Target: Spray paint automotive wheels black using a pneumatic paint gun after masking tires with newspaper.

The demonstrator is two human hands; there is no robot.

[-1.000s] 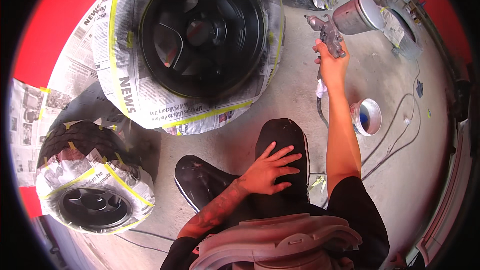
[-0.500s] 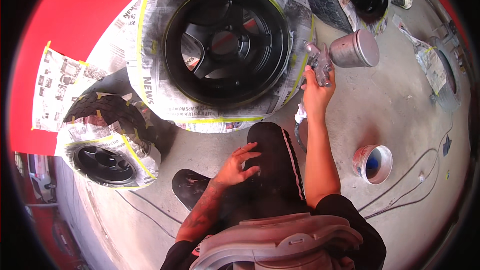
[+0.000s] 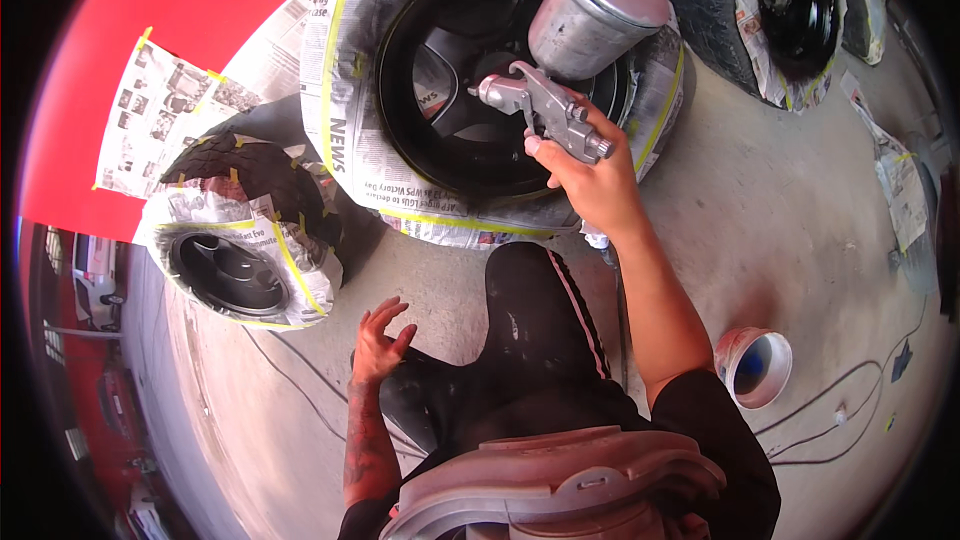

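Note:
My right hand grips a silver spray gun, its paint cup tilted on top. The gun's nozzle points left over a black wheel rim. Newspaper edged with yellow tape covers the tire around that rim. Off to the left, my left hand hangs in the air beside my knee, fingers loosely curled and apart, with nothing in it. The cup and gun hide part of the rim's right side.
A smaller masked wheel stands at left, another black wheel at upper right. On the floor at right are a paint-stained bucket and a hose. Newspaper hangs taped on a red surface.
My right hand has swung the spray gun leftward from the rim's right edge to over the rim. My left hand has moved left and down, off my knee. The whole view has shifted.

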